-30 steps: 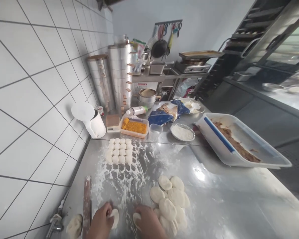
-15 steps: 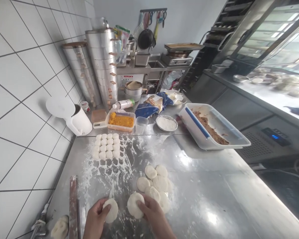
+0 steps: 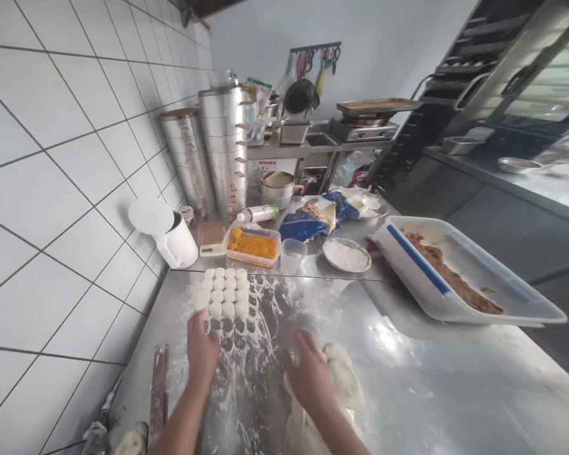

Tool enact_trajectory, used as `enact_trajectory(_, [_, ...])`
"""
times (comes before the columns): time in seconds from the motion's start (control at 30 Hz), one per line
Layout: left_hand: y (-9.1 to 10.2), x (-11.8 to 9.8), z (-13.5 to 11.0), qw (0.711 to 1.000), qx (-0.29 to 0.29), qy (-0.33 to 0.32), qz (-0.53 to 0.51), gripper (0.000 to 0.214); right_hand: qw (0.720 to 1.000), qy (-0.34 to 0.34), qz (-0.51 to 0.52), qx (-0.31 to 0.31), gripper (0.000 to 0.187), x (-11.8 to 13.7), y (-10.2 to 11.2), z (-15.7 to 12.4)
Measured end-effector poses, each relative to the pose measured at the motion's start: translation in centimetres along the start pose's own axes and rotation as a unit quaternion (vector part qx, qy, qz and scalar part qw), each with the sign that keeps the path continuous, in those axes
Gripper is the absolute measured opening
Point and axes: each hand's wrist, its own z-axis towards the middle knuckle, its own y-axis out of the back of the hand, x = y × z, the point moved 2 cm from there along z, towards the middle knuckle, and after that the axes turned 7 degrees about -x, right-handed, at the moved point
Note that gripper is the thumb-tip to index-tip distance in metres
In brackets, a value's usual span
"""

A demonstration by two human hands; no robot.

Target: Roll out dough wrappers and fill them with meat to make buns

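My left hand (image 3: pixel 201 347) reaches to the front left corner of a block of small white dough balls (image 3: pixel 228 294), fingers stretched forward and thumb apart. The balls sit in close rows on the floured steel table. My right hand (image 3: pixel 309 373), a little blurred, is over the left side of a pile of flattened dough rounds (image 3: pixel 345 379). Its fingers are spread, and I see no round in them. My hand and forearm hide part of that pile.
A wooden strip (image 3: pixel 159 392) and a dough lump (image 3: pixel 133 438) lie near left. Behind the balls stand a white jug (image 3: pixel 183 243), a tub of orange filling (image 3: pixel 253 245), a clear cup (image 3: pixel 293 255) and a flour bowl (image 3: pixel 347 255). A large bin (image 3: pixel 469 278) holds brown filling.
Both hands have let go of the dough rounds they held. My left hand has moved forward to the dough balls, and my right hand to the pile. The view has shifted left.
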Motion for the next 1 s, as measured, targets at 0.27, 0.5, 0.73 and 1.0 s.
enact_trajectory(0.27, [-1.4, 5.1, 8.3, 0.992, -0.009, -0.028, 0.125, 0.05, 0.984, 0.162, -0.041, 0.057, 0.032, 7.7, -12.8, 7.8])
enact_trajectory(0.5, [-1.3, 6.5, 2.0, 0.981, 0.061, -0.143, 0.119, 0.039, 0.975, 0.194, -0.085, 0.065, 0.024, 2.7, -11.5, 2.9])
enact_trajectory(0.73, [-1.1, 8.5, 0.1, 0.973, 0.051, -0.191, 0.12, 0.043, 0.966, 0.242, -0.071, 0.053, 0.023, 5.5, -15.6, -1.7])
enact_trajectory(1.0, [-0.3, 11.0, -5.6, 0.959, 0.065, -0.24, 0.138, 0.045, 0.945, 0.322, -0.042, 0.038, 0.025, 3.2, -17.0, -9.4])
